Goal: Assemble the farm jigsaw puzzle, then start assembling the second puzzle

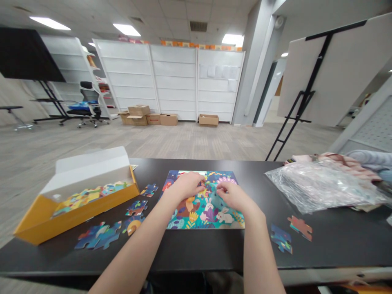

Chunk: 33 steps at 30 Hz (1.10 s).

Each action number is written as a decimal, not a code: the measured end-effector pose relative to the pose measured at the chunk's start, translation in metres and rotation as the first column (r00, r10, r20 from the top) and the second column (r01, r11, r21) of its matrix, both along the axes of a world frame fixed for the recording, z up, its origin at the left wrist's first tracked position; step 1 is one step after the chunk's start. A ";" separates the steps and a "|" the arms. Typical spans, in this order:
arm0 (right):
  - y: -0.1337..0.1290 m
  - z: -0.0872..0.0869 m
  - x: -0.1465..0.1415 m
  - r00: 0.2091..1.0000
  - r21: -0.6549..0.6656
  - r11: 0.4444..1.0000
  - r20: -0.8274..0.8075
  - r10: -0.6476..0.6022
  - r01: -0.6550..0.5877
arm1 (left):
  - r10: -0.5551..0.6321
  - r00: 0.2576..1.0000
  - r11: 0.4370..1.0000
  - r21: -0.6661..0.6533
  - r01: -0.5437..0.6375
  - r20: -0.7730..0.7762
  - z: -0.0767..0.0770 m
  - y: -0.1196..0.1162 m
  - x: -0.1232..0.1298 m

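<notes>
A colourful jigsaw puzzle with rabbits, flowers and other animals lies on the black table, largely joined together. My left hand rests over its upper middle, thumb and fingers slightly apart, touching the picture. To the right of it, my right hand is bent with its fingertips pinched together at the puzzle's surface; whatever is between them is too small to make out. Both hands hide parts of the picture. Loose puzzle pieces lie left of my left forearm, and a blue puzzle piece lies right of my right arm.
An open yellow box with more pieces stands at the left. A reddish-brown piece lies at the right, before a clear plastic bag and folded cloths. Beyond the table are cardboard boxes and white shelves.
</notes>
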State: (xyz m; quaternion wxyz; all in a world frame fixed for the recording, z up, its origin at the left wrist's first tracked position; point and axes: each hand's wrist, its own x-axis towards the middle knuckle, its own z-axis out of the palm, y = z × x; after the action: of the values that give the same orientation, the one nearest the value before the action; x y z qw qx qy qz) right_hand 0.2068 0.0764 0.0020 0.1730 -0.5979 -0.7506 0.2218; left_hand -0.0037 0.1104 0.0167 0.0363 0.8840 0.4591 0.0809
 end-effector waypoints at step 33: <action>-0.101 0.034 0.173 0.814 -0.020 0.814 0.014 -0.581 0.581 | -0.048 0.999 0.989 0.143 0.047 0.000 -0.017 0.004 0.003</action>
State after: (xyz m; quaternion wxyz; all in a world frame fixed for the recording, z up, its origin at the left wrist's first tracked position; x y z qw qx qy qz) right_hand 0.3801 -0.0244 0.0360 0.2226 -0.8010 -0.5306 0.1650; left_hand -0.0006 0.1147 -0.0007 -0.0247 0.8948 0.4309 0.1142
